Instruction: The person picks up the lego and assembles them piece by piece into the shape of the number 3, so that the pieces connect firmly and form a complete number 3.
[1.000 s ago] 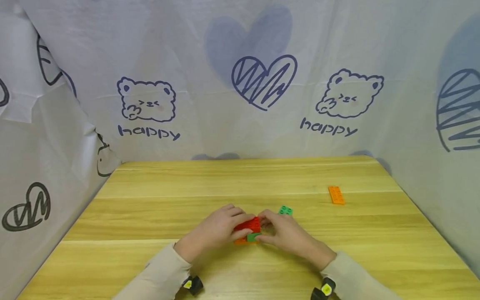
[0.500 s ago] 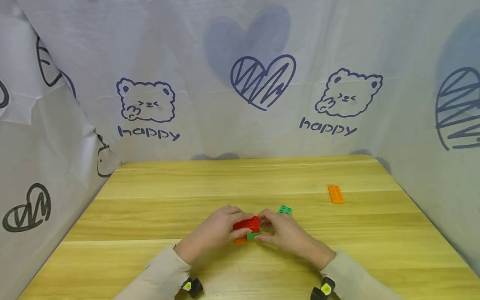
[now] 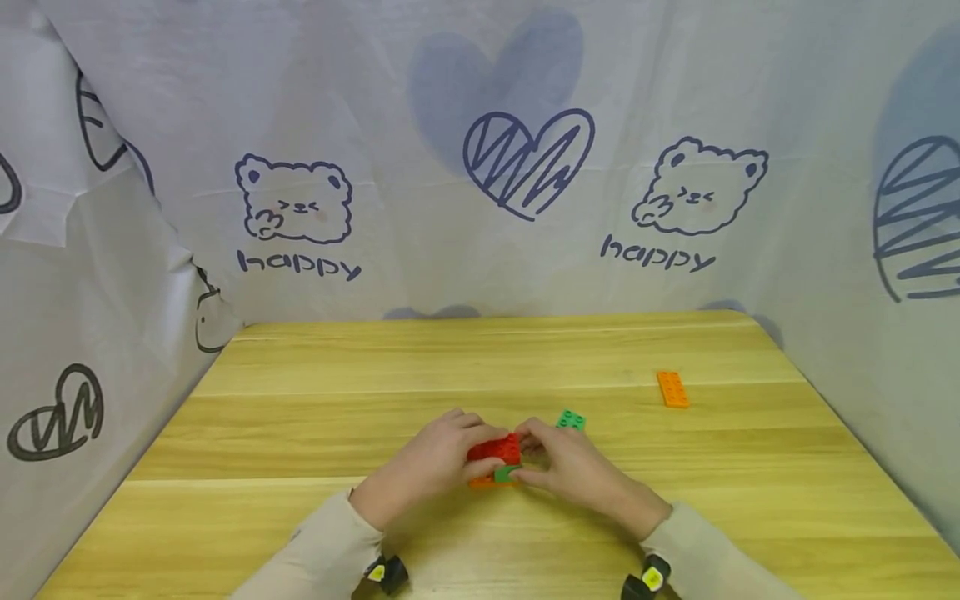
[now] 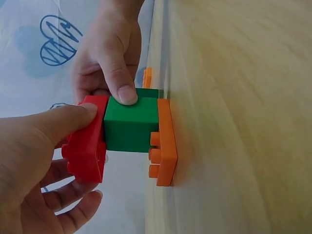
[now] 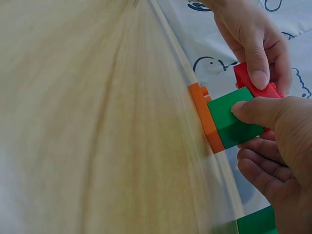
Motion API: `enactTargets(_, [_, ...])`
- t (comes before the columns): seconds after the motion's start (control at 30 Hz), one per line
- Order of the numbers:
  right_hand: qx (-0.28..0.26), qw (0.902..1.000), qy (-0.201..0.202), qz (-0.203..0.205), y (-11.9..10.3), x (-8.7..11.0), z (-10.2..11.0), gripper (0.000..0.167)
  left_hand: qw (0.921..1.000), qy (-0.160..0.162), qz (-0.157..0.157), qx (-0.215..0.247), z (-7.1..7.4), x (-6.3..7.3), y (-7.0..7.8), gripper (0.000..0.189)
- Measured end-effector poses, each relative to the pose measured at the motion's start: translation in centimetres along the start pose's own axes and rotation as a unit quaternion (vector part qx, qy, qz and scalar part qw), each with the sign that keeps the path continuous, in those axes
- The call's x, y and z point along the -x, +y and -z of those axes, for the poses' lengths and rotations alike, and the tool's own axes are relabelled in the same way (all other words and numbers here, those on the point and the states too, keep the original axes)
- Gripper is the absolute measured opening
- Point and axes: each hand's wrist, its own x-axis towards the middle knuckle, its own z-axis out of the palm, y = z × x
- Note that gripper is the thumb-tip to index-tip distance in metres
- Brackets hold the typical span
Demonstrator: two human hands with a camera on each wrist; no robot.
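My left hand (image 3: 438, 454) pinches a red studded toy brick (image 4: 87, 146) between thumb and fingers. The red brick lies over the top of a green block (image 4: 131, 124) and reaches out past its side, a little tilted; whether it is pressed fully on cannot be told. On the other side my right hand (image 3: 577, 471) grips the green block, thumb on its near face as the right wrist view shows. Under the green block is a flat orange studded plate (image 4: 166, 151), resting on the table, with a row of its studs bare.
Just beyond the right hand lies another green brick (image 3: 571, 419). A second orange plate (image 3: 672, 390) is farther back on the right of the wooden table (image 3: 375, 358). White printed cloth (image 3: 420, 250) hangs behind and along both sides.
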Motion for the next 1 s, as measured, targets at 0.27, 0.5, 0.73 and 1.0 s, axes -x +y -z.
enactTargets(0.27, [0.002, 1.0000, -0.002, 0.005, 0.0, -0.1, 0.0, 0.038, 0.9982, 0.015, -0.037, -0.044, -0.1, 0.0, -0.1, 0.034])
enactTargets(0.5, [0.006, 1.0000, -0.002, 0.005, 0.1, -0.1, 0.0, 0.038, 0.9993, 0.001, -0.031, -0.020, -0.2, -0.1, -0.4, 0.034])
enactTargets(0.73, [0.013, 0.9999, -0.001, 0.005, 0.0, -0.1, 0.0, 0.037, 0.9990, -0.020, 0.015, 0.037, -0.7, 0.1, -1.0, 0.041])
enactTargets(1.0, [0.018, 0.9998, 0.000, 0.007, 0.0, 0.0, 0.1, 0.036, 0.9990, -0.003, 0.026, 0.036, -0.7, 0.4, -1.2, 0.044])
